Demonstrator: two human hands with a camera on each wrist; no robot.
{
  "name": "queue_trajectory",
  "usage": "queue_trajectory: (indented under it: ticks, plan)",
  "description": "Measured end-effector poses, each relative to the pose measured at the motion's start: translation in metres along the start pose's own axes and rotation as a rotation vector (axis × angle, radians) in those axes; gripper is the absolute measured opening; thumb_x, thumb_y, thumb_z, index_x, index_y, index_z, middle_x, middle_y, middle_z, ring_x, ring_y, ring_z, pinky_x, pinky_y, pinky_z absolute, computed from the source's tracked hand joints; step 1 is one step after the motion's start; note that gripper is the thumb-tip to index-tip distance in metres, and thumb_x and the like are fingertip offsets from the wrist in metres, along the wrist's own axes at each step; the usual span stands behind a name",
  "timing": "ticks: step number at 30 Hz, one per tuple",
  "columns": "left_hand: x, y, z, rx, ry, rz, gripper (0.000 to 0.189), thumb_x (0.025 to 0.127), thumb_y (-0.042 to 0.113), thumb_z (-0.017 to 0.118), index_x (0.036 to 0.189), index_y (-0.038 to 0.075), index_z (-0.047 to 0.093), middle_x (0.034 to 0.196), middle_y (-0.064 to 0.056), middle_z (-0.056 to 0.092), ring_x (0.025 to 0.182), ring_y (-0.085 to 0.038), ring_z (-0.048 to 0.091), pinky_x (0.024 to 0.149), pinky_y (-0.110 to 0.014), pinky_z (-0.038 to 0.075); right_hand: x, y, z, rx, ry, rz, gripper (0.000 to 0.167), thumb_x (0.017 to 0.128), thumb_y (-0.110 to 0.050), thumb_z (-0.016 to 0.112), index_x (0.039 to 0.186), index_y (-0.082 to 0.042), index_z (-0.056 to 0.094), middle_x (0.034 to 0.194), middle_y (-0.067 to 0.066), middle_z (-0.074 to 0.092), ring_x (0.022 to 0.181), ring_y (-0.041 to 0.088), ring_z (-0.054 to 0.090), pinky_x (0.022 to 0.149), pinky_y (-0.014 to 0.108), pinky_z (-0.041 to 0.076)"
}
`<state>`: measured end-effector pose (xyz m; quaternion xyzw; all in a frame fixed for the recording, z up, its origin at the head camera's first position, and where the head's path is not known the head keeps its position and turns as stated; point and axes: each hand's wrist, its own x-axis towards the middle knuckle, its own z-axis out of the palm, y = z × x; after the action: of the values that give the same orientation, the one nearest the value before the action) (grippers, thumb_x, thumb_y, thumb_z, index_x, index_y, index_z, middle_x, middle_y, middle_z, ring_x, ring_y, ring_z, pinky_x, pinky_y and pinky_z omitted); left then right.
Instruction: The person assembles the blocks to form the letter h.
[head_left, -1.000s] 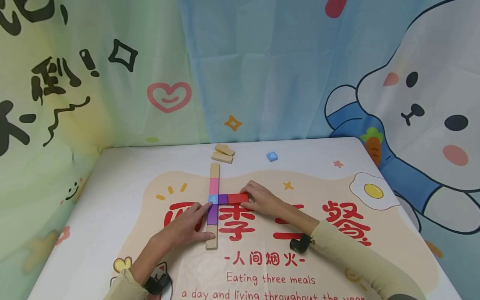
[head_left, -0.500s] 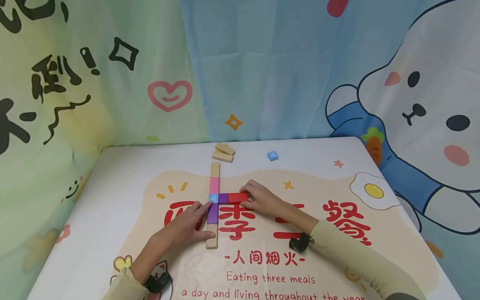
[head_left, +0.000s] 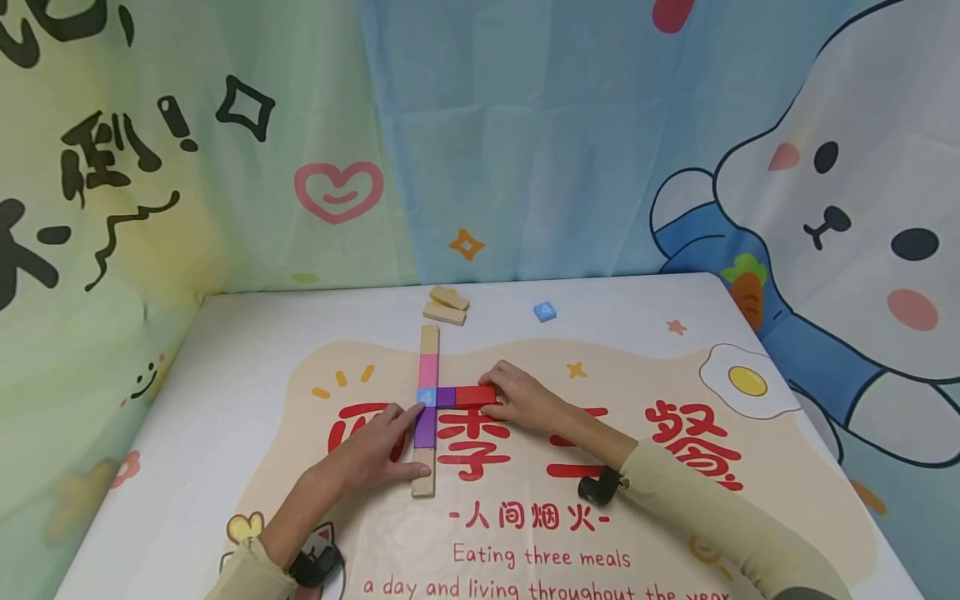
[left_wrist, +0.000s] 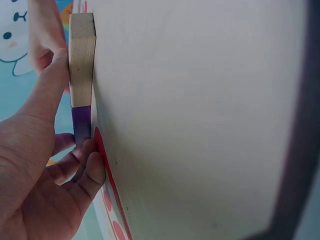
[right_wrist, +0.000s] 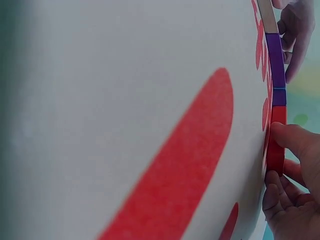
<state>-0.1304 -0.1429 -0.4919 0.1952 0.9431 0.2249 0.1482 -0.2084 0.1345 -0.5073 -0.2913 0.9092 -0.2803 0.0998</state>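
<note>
In the head view, wooden blocks make a T lying on its side. Its upright runs from a plain block [head_left: 429,339] through a pink block [head_left: 428,371], a blue cube [head_left: 426,397] marked 4 and a purple block [head_left: 424,427] to another plain block [head_left: 423,487]. A short purple cube [head_left: 446,397] and a red block [head_left: 472,395] form the arm to the right. My left hand [head_left: 367,454] rests along the upright, index fingertip near the blue cube and thumb over the lowest plain block. With thumb and fingers, my right hand [head_left: 525,400] pinches the red block's outer end.
Behind the T, near the table's back edge, lie two plain blocks [head_left: 445,314], one partly over the other. A loose blue cube [head_left: 545,312] with a 4 sits to their right. The printed cloth [head_left: 600,333] covers the table, and patterned curtains [head_left: 540,167] hang behind it.
</note>
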Motion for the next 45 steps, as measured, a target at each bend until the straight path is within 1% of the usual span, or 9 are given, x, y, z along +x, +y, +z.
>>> queue_trajectory:
  ticks: [5, 9, 12, 16, 24, 29, 32, 37, 45]
  plan:
    - [0.000, 0.000, 0.000, -0.001, 0.000, 0.000, 0.096, 0.075, 0.055, 0.076, 0.153, 0.021, 0.032, 0.119, 0.001, 0.050, 0.104, -0.010, 0.047, 0.074, -0.020, 0.050, -0.001, -0.001, 0.000, -0.004, -0.003, 0.002, 0.044, 0.086, -0.030, 0.074, 0.122, -0.009, 0.059, 0.113, 0.003, 0.056, 0.100, 0.011, 0.053, 0.089, 0.029, 0.053]
    - [0.000, 0.000, 0.000, -0.003, -0.007, -0.005, 0.096, 0.075, 0.056, 0.076, 0.153, 0.022, 0.032, 0.120, 0.001, 0.050, 0.104, -0.010, 0.047, 0.075, -0.021, 0.051, -0.001, -0.004, -0.008, 0.012, -0.034, 0.048, 0.056, 0.084, -0.038, 0.075, 0.129, -0.011, 0.055, 0.117, 0.002, 0.055, 0.105, 0.013, 0.052, 0.091, 0.032, 0.053]
    - [0.000, 0.000, 0.000, -0.003, -0.011, -0.005, 0.097, 0.074, 0.057, 0.076, 0.153, 0.021, 0.032, 0.119, 0.001, 0.049, 0.104, -0.010, 0.047, 0.075, -0.021, 0.051, 0.002, -0.004, -0.025, 0.010, -0.027, 0.092, 0.066, 0.082, -0.042, 0.076, 0.135, -0.011, 0.051, 0.124, 0.005, 0.054, 0.110, 0.017, 0.055, 0.092, 0.035, 0.053]
    - [0.000, -0.001, -0.001, 0.001, -0.008, -0.004, 0.096, 0.075, 0.058, 0.075, 0.153, 0.021, 0.032, 0.119, 0.001, 0.049, 0.104, -0.010, 0.047, 0.074, -0.021, 0.050, 0.012, 0.001, -0.056, 0.016, 0.035, 0.130, 0.070, 0.081, -0.041, 0.077, 0.137, -0.008, 0.050, 0.129, 0.010, 0.053, 0.113, 0.024, 0.057, 0.090, 0.039, 0.054]
    - [-0.002, -0.002, -0.002, 0.002, 0.003, 0.002, 0.096, 0.075, 0.057, 0.075, 0.153, 0.022, 0.031, 0.118, 0.002, 0.049, 0.102, -0.010, 0.046, 0.072, -0.019, 0.049, 0.028, 0.034, -0.095, 0.014, 0.099, 0.227, 0.069, 0.086, -0.039, 0.073, 0.141, -0.007, 0.047, 0.133, 0.018, 0.047, 0.116, 0.032, 0.054, 0.095, 0.045, 0.051]
    - [-0.001, -0.002, -0.002, -0.003, 0.006, 0.007, 0.096, 0.075, 0.056, 0.076, 0.153, 0.021, 0.032, 0.118, 0.001, 0.050, 0.102, -0.010, 0.046, 0.071, -0.018, 0.048, 0.035, 0.063, -0.098, -0.009, 0.084, 0.343, 0.068, 0.088, -0.036, 0.070, 0.144, -0.008, 0.044, 0.133, 0.020, 0.042, 0.118, 0.033, 0.049, 0.103, 0.050, 0.045]
    - [-0.001, -0.002, -0.002, -0.006, 0.003, 0.005, 0.096, 0.075, 0.056, 0.076, 0.153, 0.021, 0.032, 0.118, 0.001, 0.050, 0.102, -0.010, 0.046, 0.071, -0.019, 0.049, 0.037, 0.080, -0.095, -0.014, 0.069, 0.384, 0.066, 0.090, -0.034, 0.068, 0.145, -0.008, 0.042, 0.131, 0.021, 0.041, 0.113, 0.032, 0.048, 0.103, 0.050, 0.045]
    - [-0.001, -0.002, 0.000, -0.012, -0.008, 0.002, 0.096, 0.075, 0.057, 0.075, 0.153, 0.021, 0.031, 0.119, 0.001, 0.049, 0.102, -0.010, 0.046, 0.071, -0.019, 0.049, 0.038, 0.096, -0.088, -0.016, 0.055, 0.389, 0.062, 0.093, -0.027, 0.063, 0.147, -0.008, 0.039, 0.127, 0.021, 0.041, 0.106, 0.031, 0.047, 0.097, 0.047, 0.045]
    - [0.000, -0.001, 0.000, -0.005, 0.004, 0.009, 0.096, 0.075, 0.057, 0.076, 0.152, 0.021, 0.032, 0.119, 0.001, 0.050, 0.102, -0.010, 0.047, 0.073, -0.019, 0.049, 0.041, 0.100, -0.088, 0.002, 0.080, 0.391, 0.061, 0.095, -0.022, 0.061, 0.149, -0.012, 0.037, 0.131, 0.021, 0.040, 0.112, 0.032, 0.046, 0.104, 0.051, 0.044]
